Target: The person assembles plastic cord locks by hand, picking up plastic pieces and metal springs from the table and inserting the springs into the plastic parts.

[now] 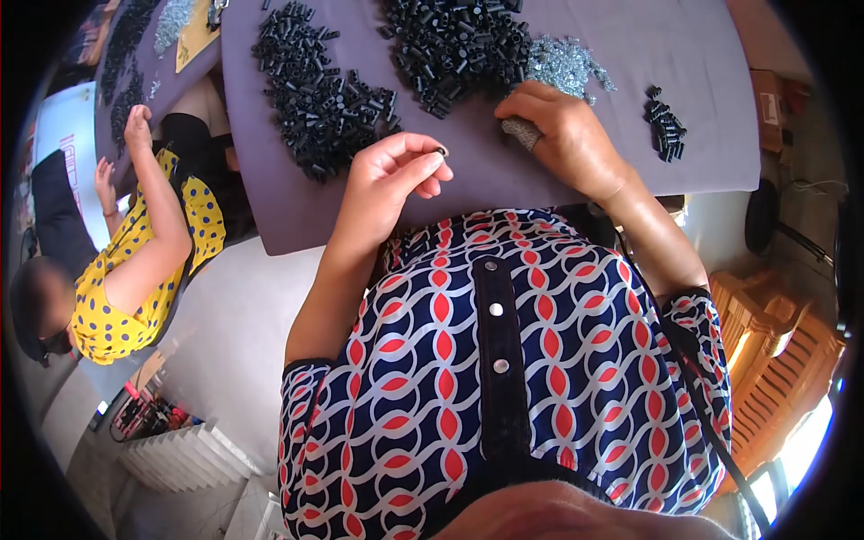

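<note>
Left hand (pixel 387 175): pinched on small dark piece (pixel 442 152), at 12 o'clock | right hand (pixel 576 135): 1 o'clock, beside clear bits (pixel 560 63), grip cannot be told | advice: pinch lightly, leave the end uncovered | visible part points about 3 o'clock; long axis too hidden

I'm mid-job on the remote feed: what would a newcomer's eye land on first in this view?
Probably the boldly patterned red, white and navy top, filling the lower middle. Next, the black parts heaped on the purple-grey table at the top, with the left hand pinching a small dark piece below them. At far left, another person's yellow dotted top stands out.
</note>
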`<action>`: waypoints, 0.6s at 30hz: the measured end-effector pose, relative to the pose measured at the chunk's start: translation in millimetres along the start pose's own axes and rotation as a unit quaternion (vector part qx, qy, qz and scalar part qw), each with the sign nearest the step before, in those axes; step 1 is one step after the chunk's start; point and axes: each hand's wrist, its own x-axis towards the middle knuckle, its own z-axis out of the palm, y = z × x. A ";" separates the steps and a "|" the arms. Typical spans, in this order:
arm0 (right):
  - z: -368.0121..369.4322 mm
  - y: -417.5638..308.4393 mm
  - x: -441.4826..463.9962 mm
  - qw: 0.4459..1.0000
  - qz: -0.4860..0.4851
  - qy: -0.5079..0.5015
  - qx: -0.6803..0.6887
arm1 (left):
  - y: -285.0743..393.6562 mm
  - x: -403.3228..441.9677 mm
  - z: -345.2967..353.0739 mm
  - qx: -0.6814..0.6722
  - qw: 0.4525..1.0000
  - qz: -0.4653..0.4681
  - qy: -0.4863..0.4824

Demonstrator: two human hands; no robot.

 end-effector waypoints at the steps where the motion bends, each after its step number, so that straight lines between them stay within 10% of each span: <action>1: -0.9 -1.6 1.8 1.000 0.001 0.000 -0.005 | -0.4 -0.9 -1.6 -0.008 1.000 0.007 0.007; 18: 8.1 -4.2 -2.2 0.974 -0.139 -0.034 -0.178 | -8.5 5.6 2.6 -0.016 0.999 0.006 -0.027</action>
